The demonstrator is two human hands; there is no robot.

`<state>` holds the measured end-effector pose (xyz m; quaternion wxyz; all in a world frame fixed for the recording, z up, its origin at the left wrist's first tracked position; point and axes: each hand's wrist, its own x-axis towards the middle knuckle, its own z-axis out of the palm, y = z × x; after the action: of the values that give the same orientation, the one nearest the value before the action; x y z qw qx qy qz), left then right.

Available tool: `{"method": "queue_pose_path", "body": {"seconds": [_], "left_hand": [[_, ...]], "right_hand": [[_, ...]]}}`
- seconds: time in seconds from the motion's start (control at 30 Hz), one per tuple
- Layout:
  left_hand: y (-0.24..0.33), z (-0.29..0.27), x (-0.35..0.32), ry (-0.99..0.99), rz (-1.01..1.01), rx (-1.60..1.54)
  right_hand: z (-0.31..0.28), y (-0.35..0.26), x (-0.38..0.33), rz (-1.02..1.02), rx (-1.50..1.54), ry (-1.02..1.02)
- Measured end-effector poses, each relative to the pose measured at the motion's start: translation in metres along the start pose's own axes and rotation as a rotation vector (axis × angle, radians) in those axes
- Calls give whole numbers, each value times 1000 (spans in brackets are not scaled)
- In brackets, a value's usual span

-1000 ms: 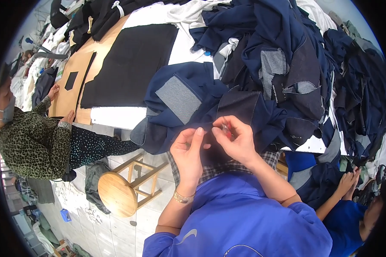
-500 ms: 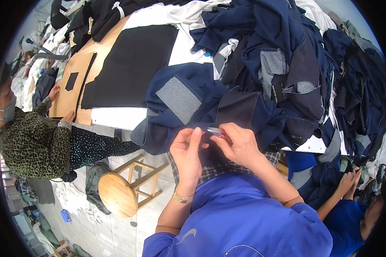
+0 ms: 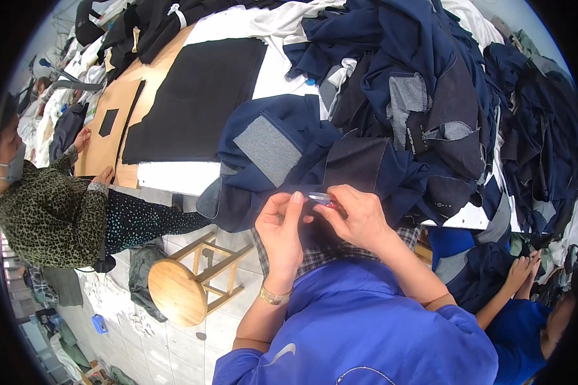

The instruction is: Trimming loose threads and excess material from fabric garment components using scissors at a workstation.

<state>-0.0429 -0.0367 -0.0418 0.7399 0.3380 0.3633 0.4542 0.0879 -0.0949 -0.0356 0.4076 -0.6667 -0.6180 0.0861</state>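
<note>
My right hand (image 3: 359, 218) grips a small pair of thread snips (image 3: 319, 197) with silver blades and a bit of red near the fingers. The blades point left, toward my other hand. My left hand (image 3: 281, 228) has thumb and forefinger pinched together just left of the blade tips; whatever they hold is too small to make out. Beneath and beyond both hands lies a navy garment (image 3: 247, 199) with a grey patch (image 3: 268, 149) facing up. It hangs over the table's near edge into my lap.
Piled navy garments (image 3: 398, 38) cover the table's right side. Flat black cloth (image 3: 196, 96) lies left of centre. A masked person (image 3: 51, 205) handles a tan board (image 3: 117, 106) at the left. Below stands a wooden stool (image 3: 176, 292). Another person's arms (image 3: 510, 282) work at the lower right.
The snips have shifted slightly left, their blades nearer my left fingertips and closer together. My left hand has barely moved. The hands of the person at the lower right have moved slightly.
</note>
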Motion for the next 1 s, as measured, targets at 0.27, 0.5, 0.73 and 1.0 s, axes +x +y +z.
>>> {"method": "queue_pose_path", "body": {"seconds": [0.27,0.5,0.73,1.0], "left_hand": [[0,0,0,28,4,-3],[-2,-1,-2,5,49,37],[0,1,-3,-23,57,35],[1,3,-3,15,45,25]], "right_hand": [[-4,-2,0,14,29,-11],[-1,-2,0,20,31,-22],[-1,-3,0,13,16,-16],[-1,-2,0,5,31,2]]}}
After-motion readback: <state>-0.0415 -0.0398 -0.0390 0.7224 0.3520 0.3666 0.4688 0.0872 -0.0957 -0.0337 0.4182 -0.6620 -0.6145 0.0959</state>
